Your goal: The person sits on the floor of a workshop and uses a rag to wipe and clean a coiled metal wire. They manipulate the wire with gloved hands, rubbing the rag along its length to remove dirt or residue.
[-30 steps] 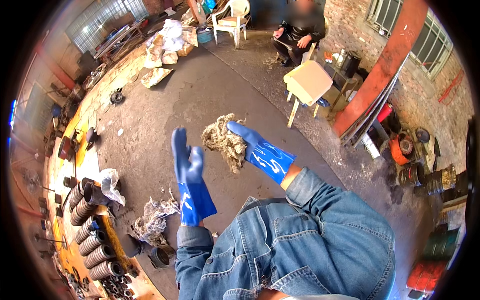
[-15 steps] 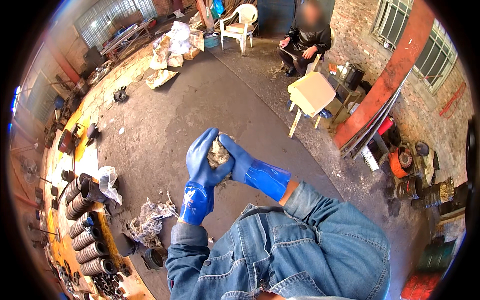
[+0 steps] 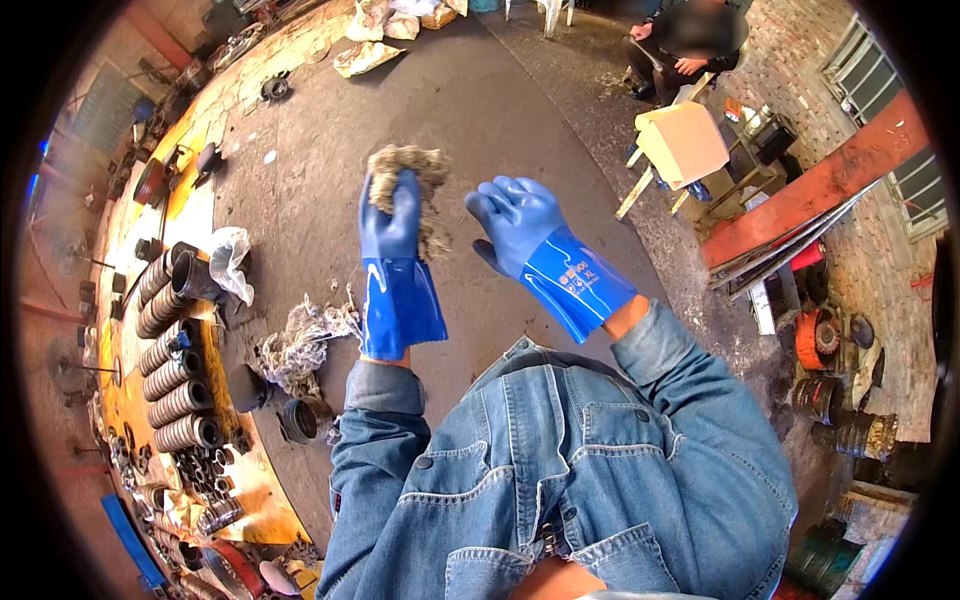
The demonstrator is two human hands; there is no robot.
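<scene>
My left hand (image 3: 397,222), in a blue rubber glove, is closed on a wad of grey-brown cotton waste (image 3: 420,163). Loose strands of the wad hang down beside its fingers. To the right, my right hand (image 3: 520,222), in a matching glove, is held apart from the wad. Its fingers are loosely curled with the thumb standing away from them, and nothing shows in it. Both hands are raised over the dark floor. A heap of pale stringy cotton waste (image 3: 300,348) lies on the floor left of my left forearm.
Coil springs (image 3: 180,403) and small metal parts lie in rows at left, beside a clear plastic bag (image 3: 230,265). A cardboard box (image 3: 682,145) rests on a stand at upper right, near a seated person (image 3: 690,40). A red post (image 3: 820,180) slants at right.
My hands have come apart; earlier both cupped the wad. The left keeps it and has moved farther from my body, while the right has drawn away to the right. The view has shifted too.
</scene>
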